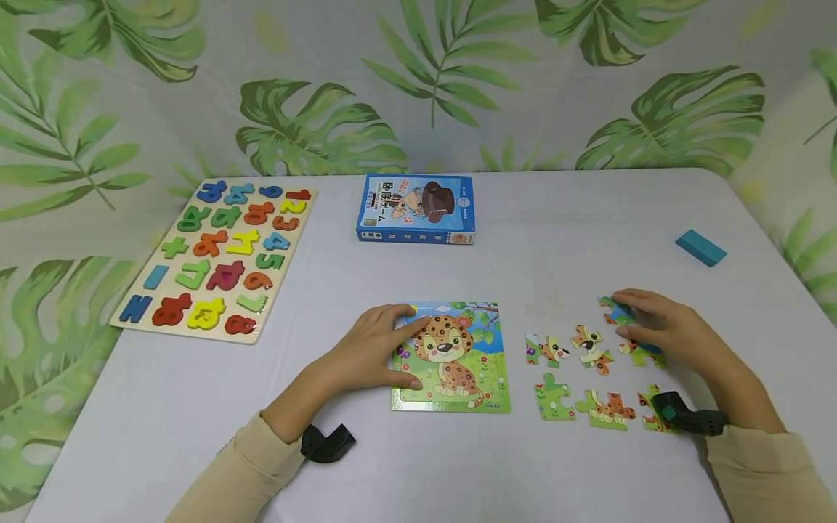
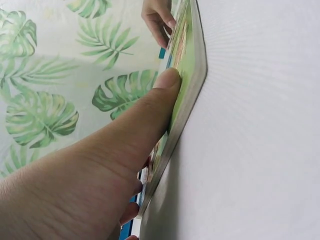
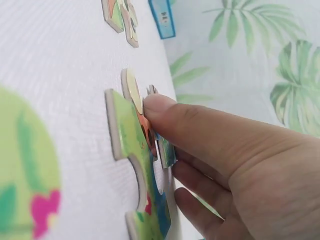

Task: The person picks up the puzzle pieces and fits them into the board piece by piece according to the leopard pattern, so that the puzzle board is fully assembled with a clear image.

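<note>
My left hand [image 1: 369, 352] rests on the leopard picture puzzle board [image 1: 492, 385], fingers spread over its left side. In the left wrist view the thumb [image 2: 162, 95] lies on the board's green surface near its edge. Over on the right, my right hand [image 1: 673, 327] reaches over loose jigsaw pieces. Its fingers and thumb are around a blue-and-green puzzle piece [image 1: 613, 311] at the back, which lies between them. Another puzzle piece [image 1: 644, 356] is partly under this hand. In the right wrist view the thumb [image 3: 165, 107] is beside the pieces; firm contact is not plain.
Several loose pieces, such as a leopard-face piece [image 1: 588, 341] and a green piece [image 1: 554, 401], lie right of the board. A wooden number board [image 1: 147, 312] is at left, a blue box [image 1: 418, 207] at the back, a teal block [image 1: 701, 248] at back right.
</note>
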Motion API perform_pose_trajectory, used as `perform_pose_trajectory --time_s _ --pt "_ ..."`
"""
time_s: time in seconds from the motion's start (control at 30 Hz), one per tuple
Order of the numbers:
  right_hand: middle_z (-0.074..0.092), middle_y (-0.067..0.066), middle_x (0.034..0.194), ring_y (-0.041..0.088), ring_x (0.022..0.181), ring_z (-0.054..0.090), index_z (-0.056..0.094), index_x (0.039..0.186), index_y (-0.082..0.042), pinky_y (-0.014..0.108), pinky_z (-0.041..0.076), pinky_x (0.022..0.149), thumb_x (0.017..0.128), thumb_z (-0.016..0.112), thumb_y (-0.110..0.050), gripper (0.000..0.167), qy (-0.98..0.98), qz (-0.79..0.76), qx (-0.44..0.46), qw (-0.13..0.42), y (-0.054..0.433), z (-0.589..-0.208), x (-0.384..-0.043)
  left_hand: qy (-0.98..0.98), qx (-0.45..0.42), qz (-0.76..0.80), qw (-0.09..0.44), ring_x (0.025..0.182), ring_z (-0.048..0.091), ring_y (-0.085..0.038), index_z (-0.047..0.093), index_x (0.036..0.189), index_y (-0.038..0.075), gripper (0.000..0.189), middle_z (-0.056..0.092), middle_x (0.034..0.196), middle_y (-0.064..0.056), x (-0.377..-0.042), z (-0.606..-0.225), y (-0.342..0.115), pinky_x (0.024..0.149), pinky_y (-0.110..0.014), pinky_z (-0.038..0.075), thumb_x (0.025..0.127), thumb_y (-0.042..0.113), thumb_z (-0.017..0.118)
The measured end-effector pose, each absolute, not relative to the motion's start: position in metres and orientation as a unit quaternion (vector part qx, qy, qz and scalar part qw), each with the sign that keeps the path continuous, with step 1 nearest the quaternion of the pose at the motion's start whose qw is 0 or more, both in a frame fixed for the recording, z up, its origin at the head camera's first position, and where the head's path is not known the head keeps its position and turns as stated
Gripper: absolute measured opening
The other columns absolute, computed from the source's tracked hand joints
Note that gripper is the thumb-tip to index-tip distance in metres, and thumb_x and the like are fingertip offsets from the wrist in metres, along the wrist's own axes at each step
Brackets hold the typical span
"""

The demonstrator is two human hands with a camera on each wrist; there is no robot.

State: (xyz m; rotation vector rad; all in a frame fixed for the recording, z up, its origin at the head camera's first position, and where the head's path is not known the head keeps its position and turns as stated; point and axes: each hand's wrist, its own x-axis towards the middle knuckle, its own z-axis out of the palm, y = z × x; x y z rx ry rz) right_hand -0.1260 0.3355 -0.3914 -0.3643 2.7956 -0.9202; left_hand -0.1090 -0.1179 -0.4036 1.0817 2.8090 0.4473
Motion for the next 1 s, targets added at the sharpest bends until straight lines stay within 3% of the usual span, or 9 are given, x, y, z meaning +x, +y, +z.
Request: perform_pose_trajectory --time_s 0.2,0.43,0.53,0.67,0.87,1.0 --pt "0.039 0.025 0.128 0.048 0.119 0.028 0.05 0.124 0.003 0.064 0.023 0.089 0.081 0.068 -0.021 0.053 0.943 -0.298 -0.144 0.034 0.332 -0.391 -0.125 0.921 0.356 0.148 0.049 0.124 0.025 -0.025 0.032 0.141 0.019 0.092 0.031 0.135 -0.007 -0.109 -0.403 -0.118 0.102 -0.042 0.019 0.068 0.068 0.059" --pt "0.042 0.017 0.126 0.041 0.119 0.032 0.053 0.123 -0.001 0.063 0.027 0.089 0.08 0.068 -0.019 0.049 0.939 -0.32 -0.125 -0.02 0.319 -0.375 -0.119 0.921 0.359 0.143 0.046 0.123 0.025 -0.024 0.033 0.141 0.019 0.091 0.031 0.135 -0.007 -0.109 -0.403 -0.118 0.102 -0.041 0.018 0.068 0.068 0.057" --pt "0.045 0.012 0.125 0.022 0.12 0.036 0.054 0.123 -0.004 0.037 0.03 0.099 0.078 0.07 -0.014 0.048 0.932 -0.322 -0.153 -0.06 0.307 -0.366 -0.113 0.92 0.36 0.148 0.047 0.123 0.026 -0.025 0.033 0.141 0.019 0.089 0.031 0.135 -0.007 -0.109 -0.403 -0.118 0.102 -0.041 0.018 0.07 0.067 0.057" --pt "0.051 0.008 0.119 0.001 0.113 0.038 0.058 0.119 -0.005 0.005 0.026 0.087 0.07 0.075 -0.004 0.053 0.915 -0.31 -0.226 -0.129 0.283 -0.355 -0.106 0.92 0.358 0.15 0.048 0.124 0.025 -0.025 0.033 0.141 0.019 0.086 0.031 0.135 -0.007 -0.108 -0.404 -0.116 0.103 -0.041 0.018 0.073 0.066 0.056" --pt "0.053 0.009 0.116 0.013 0.107 0.047 0.059 0.117 0.0 0.008 0.033 0.087 0.063 0.078 0.0 0.057 0.885 -0.317 -0.302 -0.16 0.239 -0.347 -0.098 0.929 0.348 0.125 0.022 0.123 0.027 -0.023 0.039 0.138 0.016 0.078 0.035 0.133 -0.007 -0.106 -0.403 -0.11 0.102 -0.042 0.017 0.077 0.064 0.052" --pt "0.051 0.006 0.118 0.019 0.106 0.049 0.058 0.117 0.0 0.01 0.035 0.086 0.069 0.076 -0.006 0.052 0.887 -0.326 -0.3 -0.128 0.208 -0.351 -0.092 0.928 0.357 0.109 0.003 0.122 0.03 -0.023 0.043 0.133 0.008 0.074 0.038 0.131 -0.009 -0.104 -0.401 -0.103 0.104 -0.04 0.015 0.081 0.059 0.052"
